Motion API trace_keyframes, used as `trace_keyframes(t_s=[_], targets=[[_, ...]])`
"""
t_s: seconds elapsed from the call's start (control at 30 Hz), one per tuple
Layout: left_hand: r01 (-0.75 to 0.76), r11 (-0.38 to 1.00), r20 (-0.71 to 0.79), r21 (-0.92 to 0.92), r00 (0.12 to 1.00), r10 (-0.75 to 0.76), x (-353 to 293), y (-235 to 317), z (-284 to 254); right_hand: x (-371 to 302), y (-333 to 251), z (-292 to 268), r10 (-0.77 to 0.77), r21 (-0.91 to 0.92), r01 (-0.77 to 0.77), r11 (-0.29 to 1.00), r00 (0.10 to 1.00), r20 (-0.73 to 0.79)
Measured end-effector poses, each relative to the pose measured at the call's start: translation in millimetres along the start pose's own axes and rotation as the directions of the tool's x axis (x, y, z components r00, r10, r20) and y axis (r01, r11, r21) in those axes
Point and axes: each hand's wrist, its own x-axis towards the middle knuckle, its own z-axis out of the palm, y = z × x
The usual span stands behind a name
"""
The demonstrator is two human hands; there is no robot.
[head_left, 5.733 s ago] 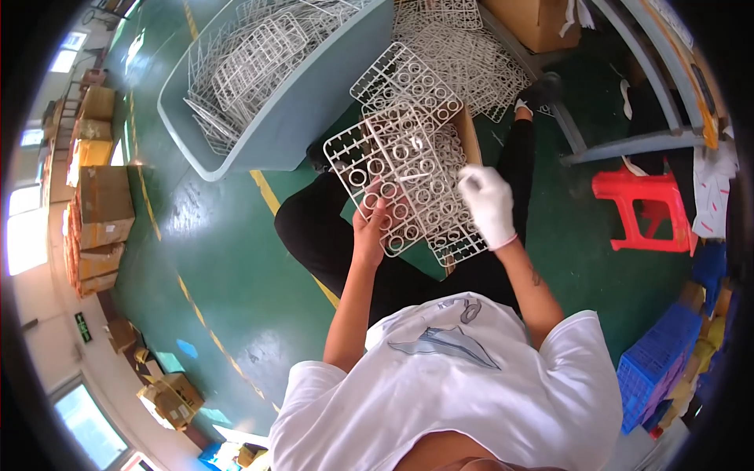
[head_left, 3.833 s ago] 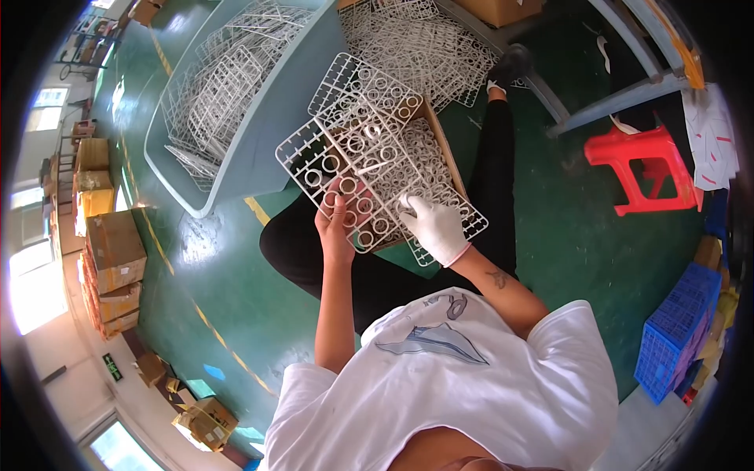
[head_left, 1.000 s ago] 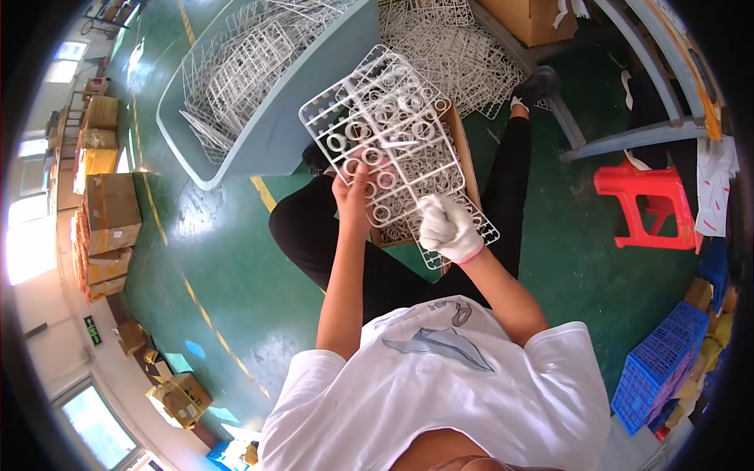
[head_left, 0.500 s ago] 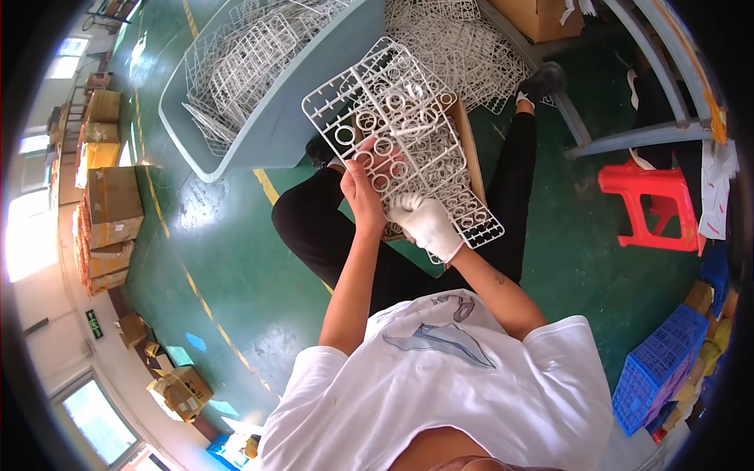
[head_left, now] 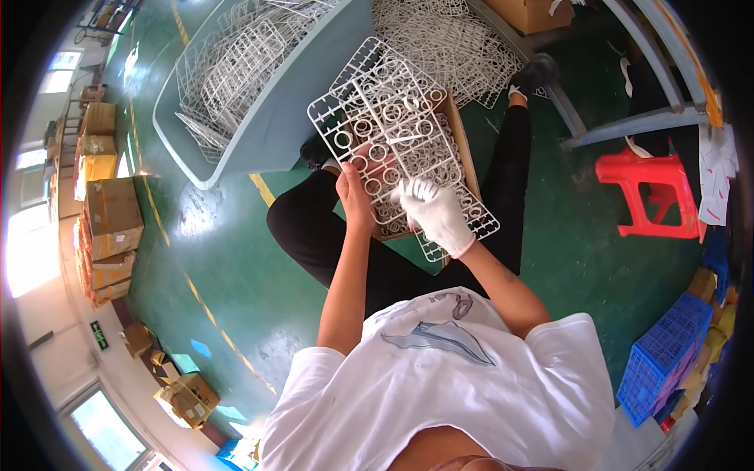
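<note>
My bare left hand (head_left: 356,198) grips the near left edge of a white plastic sprue frame (head_left: 375,111), a lattice with several round rings attached. The frame is held tilted above an open cardboard box (head_left: 469,149) between my legs. My right hand (head_left: 437,218), in a white knitted glove, is over the near part of the frame with its fingers curled in; whatever they hold is hidden. Many loose white rings (head_left: 454,163) fill the box. Another white lattice piece (head_left: 481,223) lies at the box's near right corner, partly behind my right hand.
A large grey-blue tub (head_left: 271,118) full of empty lattices stands at the far left. More lattices (head_left: 452,55) are heaped on the floor beyond the box. A red stool (head_left: 648,192), a metal frame (head_left: 628,125) and a blue crate (head_left: 664,353) stand to the right.
My right hand has moved slightly up and to the right over the frame, and its curled fingers show more. My left hand keeps its hold. The whole view has shifted a little.
</note>
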Motion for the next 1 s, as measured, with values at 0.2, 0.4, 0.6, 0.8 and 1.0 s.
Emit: trace_keyframes(t_s=[0.2,0.4,0.6,0.8,1.0], targets=[[-0.217,0.947,0.086,0.238,0.976,0.202,-9,0,7,28,13,-8,-0.619,-0.834,0.481,0.270,0.751,0.232],[-0.099,0.980,0.071,0.173,0.994,0.088,-9,3,-2,31,14,-27,0.044,0.121,-0.084,0.989,0.952,0.303],[-0.010,1.000,0.002,-0.019,1.000,0.010,-14,-5,5,17,19,4,-0.133,-0.036,0.134,0.990,0.990,0.041],[-0.112,0.988,0.044,0.103,0.993,0.108,-19,-9,14,23,23,14,-0.622,-0.638,0.537,0.552,0.775,0.115],[0.000,1.000,-0.042,-0.024,0.999,-0.001,-5,23,11,12,46,-10,-0.622,-0.853,0.493,0.169,0.725,0.296]])
